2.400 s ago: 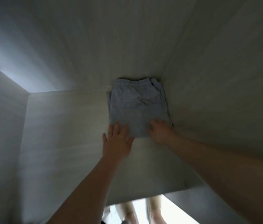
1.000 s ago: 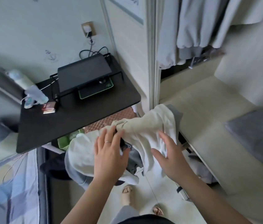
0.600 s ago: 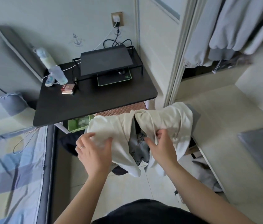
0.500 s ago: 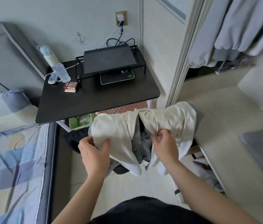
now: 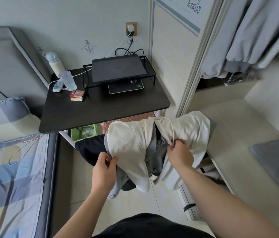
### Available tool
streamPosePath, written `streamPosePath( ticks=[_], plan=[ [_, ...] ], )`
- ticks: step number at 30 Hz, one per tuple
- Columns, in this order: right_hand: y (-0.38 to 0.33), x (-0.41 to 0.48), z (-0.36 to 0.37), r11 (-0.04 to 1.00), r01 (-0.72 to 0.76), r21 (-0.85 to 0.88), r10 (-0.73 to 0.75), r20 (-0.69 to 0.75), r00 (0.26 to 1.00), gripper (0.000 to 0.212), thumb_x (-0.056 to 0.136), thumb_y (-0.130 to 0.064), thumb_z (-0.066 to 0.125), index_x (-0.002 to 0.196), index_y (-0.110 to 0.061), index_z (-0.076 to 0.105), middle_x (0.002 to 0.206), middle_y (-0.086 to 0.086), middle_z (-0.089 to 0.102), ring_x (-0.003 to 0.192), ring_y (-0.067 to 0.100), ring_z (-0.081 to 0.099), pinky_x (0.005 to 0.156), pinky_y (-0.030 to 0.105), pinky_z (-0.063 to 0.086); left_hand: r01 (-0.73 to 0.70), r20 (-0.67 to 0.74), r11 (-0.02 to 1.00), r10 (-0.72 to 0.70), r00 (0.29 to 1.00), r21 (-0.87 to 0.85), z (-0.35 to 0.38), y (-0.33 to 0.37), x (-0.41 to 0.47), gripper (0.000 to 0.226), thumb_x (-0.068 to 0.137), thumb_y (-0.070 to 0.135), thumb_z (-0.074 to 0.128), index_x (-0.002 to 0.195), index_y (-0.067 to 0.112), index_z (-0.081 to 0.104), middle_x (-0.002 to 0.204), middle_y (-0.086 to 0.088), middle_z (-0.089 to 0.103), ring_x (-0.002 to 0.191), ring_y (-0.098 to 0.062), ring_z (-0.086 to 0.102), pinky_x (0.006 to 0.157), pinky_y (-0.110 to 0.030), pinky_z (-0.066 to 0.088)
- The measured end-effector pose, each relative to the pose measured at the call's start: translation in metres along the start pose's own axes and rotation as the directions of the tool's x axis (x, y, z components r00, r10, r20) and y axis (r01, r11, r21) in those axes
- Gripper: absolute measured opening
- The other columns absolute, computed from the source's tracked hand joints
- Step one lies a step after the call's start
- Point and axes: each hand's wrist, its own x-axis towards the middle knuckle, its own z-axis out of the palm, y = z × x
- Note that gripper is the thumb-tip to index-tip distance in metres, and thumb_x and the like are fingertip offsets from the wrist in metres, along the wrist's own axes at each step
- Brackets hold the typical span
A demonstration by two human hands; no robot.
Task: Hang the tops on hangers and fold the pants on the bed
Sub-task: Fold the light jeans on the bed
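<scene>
1. Two hands hold a cream garment point(image 5: 131, 145), which is draped over grey clothes point(image 5: 154, 152) just in front of the black desk point(image 5: 101, 109).
2. Left hand point(image 5: 104, 169) pinches the garment's edge between thumb and fingers.
3. Right hand point(image 5: 179, 155) pinches its fabric with curled fingers, beside the drawstring point(image 5: 172, 133).
4. Bed point(image 5: 6, 177) lies left of the desk.

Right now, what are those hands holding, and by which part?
Both hold the cream garment: the left hand pinches its left edge, the right hand grips bunched cloth by the drawstring.
</scene>
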Motion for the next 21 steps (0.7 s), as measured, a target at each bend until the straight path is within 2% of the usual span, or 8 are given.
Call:
streamPosePath(
  ticks=[5,7,9,11,13,16,18,21],
  plan=[
    [0.015,-0.012,-0.007,0.997,0.074,0.006,-0.073,-0.057,0.996,0.026,0.105,-0.033,0.045,0.099,-0.014,0.062,0.095,0.002,0.065,0.088,0.033,0.063,0.07,0.037,0.046,-0.087,-0.019,0.996,0.087,0.996,0.003,-0.008,0.0,-0.006,0.029,0.096,0.023,0.064,0.077,0.013,0.045,0.083,-0.009,0.054,0.074,-0.022,0.051,0.067,-0.035,0.043],
    [0.025,-0.019,-0.013,0.99,0.135,0.026,-0.133,-0.073,0.988,0.03,0.105,-0.034,0.047,0.085,-0.013,0.057,0.077,0.0,0.061,0.075,0.03,0.061,0.064,0.037,0.048,-0.169,-0.115,0.983,0.176,0.978,0.074,-0.01,0.0,-0.009,0.026,0.092,0.02,0.07,0.074,0.017,0.051,0.096,0.001,0.052,0.085,-0.02,0.05,0.077,-0.034,0.042],
    [0.033,-0.027,-0.021,0.98,0.187,0.064,-0.18,-0.101,0.978,0.037,0.104,-0.036,0.049,0.074,-0.014,0.05,0.061,-0.003,0.052,0.059,0.022,0.053,0.053,0.032,0.039,-0.221,-0.156,0.966,0.24,0.958,0.13,-0.01,0.0,-0.009,0.022,0.09,0.022,0.073,0.076,0.021,0.056,0.101,0.005,0.052,0.089,-0.019,0.052,0.081,-0.033,0.043],
    [0.034,-0.034,-0.03,0.964,0.239,0.118,-0.223,-0.136,0.965,0.042,0.104,-0.035,0.05,0.067,-0.016,0.043,0.051,-0.004,0.042,0.048,0.016,0.041,0.048,0.029,0.028,-0.176,-0.066,0.982,0.18,0.981,0.069,-0.007,0.003,-0.004,0.019,0.09,0.028,0.073,0.082,0.025,0.055,0.096,0.006,0.057,0.084,-0.012,0.058,0.073,-0.03,0.045],
    [0.029,-0.041,-0.04,0.939,0.3,0.167,-0.272,-0.173,0.947,0.044,0.103,-0.033,0.051,0.064,-0.02,0.037,0.05,-0.003,0.038,0.047,0.012,0.035,0.047,0.027,0.026,-0.026,0.017,1.0,0.026,1.0,-0.003,0.001,0.011,0.004,0.027,0.088,0.037,0.074,0.096,0.025,0.051,0.095,0.008,0.061,0.085,-0.007,0.059,0.066,-0.025,0.043],
    [0.016,-0.05,-0.059,0.881,0.41,0.235,-0.359,-0.233,0.904,0.048,0.102,-0.031,0.052,0.061,-0.027,0.027,0.052,-0.004,0.033,0.049,0.012,0.03,0.048,0.024,0.024,0.082,0.018,0.994,-0.081,0.997,-0.069,0.012,0.018,0.013,0.034,0.087,0.044,0.072,0.098,0.023,0.047,0.091,0.005,0.06,0.084,-0.013,0.06,0.061,-0.026,0.041],
    [0.005,-0.054,-0.075,0.853,0.456,0.254,-0.386,-0.282,0.878,0.051,0.103,-0.03,0.052,0.061,-0.03,0.023,0.053,-0.004,0.031,0.05,0.012,0.026,0.048,0.025,0.023,0.003,-0.046,1.0,-0.002,0.999,0.013,0.016,0.015,0.011,0.03,0.092,0.046,0.064,0.086,0.022,0.048,0.083,0.001,0.059,0.078,-0.02,0.059,0.058,-0.031,0.041],
    [-0.011,-0.053,-0.1,0.834,0.502,0.229,-0.424,-0.316,0.849,0.046,0.1,-0.034,0.046,0.062,-0.027,0.022,0.053,-0.004,0.033,0.05,0.013,0.027,0.048,0.027,0.022,-0.176,-0.145,0.962,0.209,0.967,0.21,0.009,0.005,0.004,0.035,0.101,0.045,0.049,0.072,0.027,0.045,0.077,0.007,0.054,0.07,-0.014,0.053,0.055,-0.03,0.035]
  ],
)
